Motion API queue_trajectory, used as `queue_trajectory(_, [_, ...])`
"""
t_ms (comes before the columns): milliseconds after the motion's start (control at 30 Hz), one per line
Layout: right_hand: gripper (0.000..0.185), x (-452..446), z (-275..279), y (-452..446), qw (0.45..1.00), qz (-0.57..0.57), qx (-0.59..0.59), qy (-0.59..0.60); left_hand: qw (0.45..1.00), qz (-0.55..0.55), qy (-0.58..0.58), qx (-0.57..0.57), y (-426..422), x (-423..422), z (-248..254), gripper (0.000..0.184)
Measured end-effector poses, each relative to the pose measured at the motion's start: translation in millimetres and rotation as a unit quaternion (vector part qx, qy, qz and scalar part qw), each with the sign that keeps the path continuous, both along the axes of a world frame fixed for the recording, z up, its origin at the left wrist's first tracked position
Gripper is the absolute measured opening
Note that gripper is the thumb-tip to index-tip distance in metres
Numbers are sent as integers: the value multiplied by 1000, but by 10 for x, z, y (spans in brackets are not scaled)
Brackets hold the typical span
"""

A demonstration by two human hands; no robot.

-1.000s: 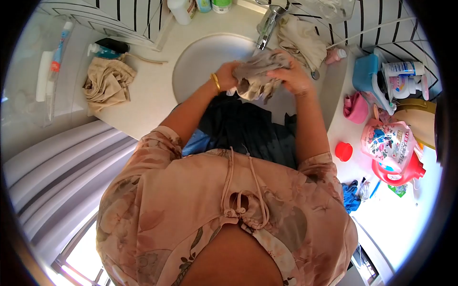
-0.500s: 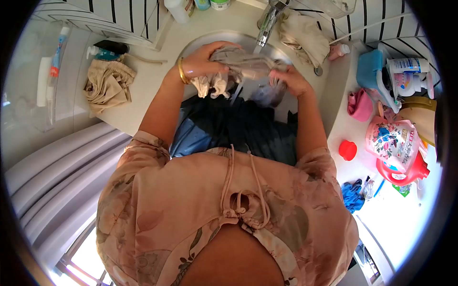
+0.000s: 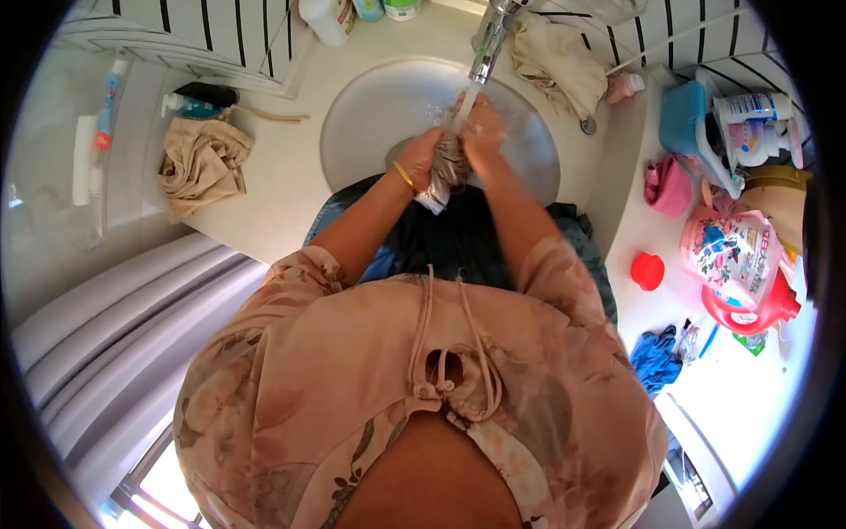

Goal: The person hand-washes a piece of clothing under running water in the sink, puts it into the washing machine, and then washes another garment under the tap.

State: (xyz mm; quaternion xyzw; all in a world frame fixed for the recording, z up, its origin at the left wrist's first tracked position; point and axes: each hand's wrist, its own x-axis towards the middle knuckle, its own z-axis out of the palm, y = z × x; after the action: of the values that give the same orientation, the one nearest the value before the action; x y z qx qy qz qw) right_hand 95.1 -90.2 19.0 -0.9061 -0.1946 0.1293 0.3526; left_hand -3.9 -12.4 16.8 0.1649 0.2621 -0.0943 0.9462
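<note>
A wet, greyish-beige cloth (image 3: 451,160) is bunched between my two hands over the round sink (image 3: 357,119). My left hand (image 3: 421,157), with a gold bangle at the wrist, is wrapped round its left side; a pale end of the cloth hangs below. Closed on the cloth from the right, my right hand (image 3: 481,128) sits under the running water of the chrome faucet (image 3: 486,55) and is slightly blurred. Dark garments (image 3: 454,231) lie over the near edge of the sink, against my body.
A beige garment (image 3: 204,163) lies on the left counter, another beige cloth (image 3: 555,66) right of the faucet. Bottles (image 3: 328,19) stand at the back. On the right are a blue basket (image 3: 686,123), a pink cloth (image 3: 667,187), a red cap (image 3: 648,271) and a detergent pouch (image 3: 731,251).
My hands have come together, gathering the spread cloth into a bunch under the water. The right hand moved left and up beneath the faucet. More of the sink's basin shows.
</note>
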Motion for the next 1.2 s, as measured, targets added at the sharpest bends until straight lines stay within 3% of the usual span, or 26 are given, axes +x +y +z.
queue_trajectory(67, [34,2,-28,5,990,-30,99,93,996,-21,-39,78,42,52,-199,36])
queue_trajectory(100, [35,25,-22,-2,979,-41,144,137,998,-1,-37,52,92,95,-221,34])
queue_trajectory(200, [33,-443,353,-41,993,-47,107,12,998,39,23,-49,274,65,304,33])
queue_trajectory(233, [32,-569,451,-40,995,-10,98,-24,997,26,72,-28,319,37,465,31])
queue_trajectory(300, [30,-778,569,-28,991,61,83,-91,994,21,0,108,169,4,325,33])
queue_trajectory(367, [30,-295,24,-147,991,86,-99,-32,967,14,-77,244,41,9,201,35])
queue_trajectory(400, [30,-55,-168,-267,977,98,-190,-3,944,-51,-71,319,66,15,227,34])
queue_trajectory(467, [38,194,176,-485,945,197,-101,242,871,-179,-58,454,142,51,367,33])
queue_trajectory(500, [44,299,314,-556,900,246,-59,356,833,-173,-65,522,201,61,595,36])
queue_trajectory(600, [64,364,269,-812,852,313,126,400,762,-262,-104,583,420,199,829,36])
queue_trajectory(633, [77,259,537,-705,850,278,157,420,763,-211,-152,592,361,221,808,36])
queue_trajectory(733, [74,-66,416,-407,870,236,194,387,724,-18,-183,665,183,368,687,38])
queue_trajectory(767, [67,-108,343,-350,889,146,221,374,721,15,-144,678,220,412,491,42])
queue_trajectory(867, [50,-68,362,-389,820,38,337,461,760,116,90,633,403,309,131,57])
queue_trajectory(933, [28,-77,566,-467,849,76,339,398,900,121,90,409,338,167,-25,68])
queue_trajectory(1000, [32,-94,741,-424,740,-31,382,553,977,117,84,155,197,-60,-164,79])
queue_trajectory(1033, [31,-109,711,-434,713,-21,398,577,990,112,80,23,136,-157,-236,84])
queue_trajectory(1100, [32,-208,724,-443,664,-20,441,604,990,105,-14,-97,100,-218,-389,90])
queue_trajectory(1133, [32,-266,796,-430,642,-28,468,606,990,113,-27,-83,121,-189,-317,91])
queue_trajectory(1200, [33,-67,305,-528,697,-52,397,595,988,131,-55,-56,191,-101,14,94])
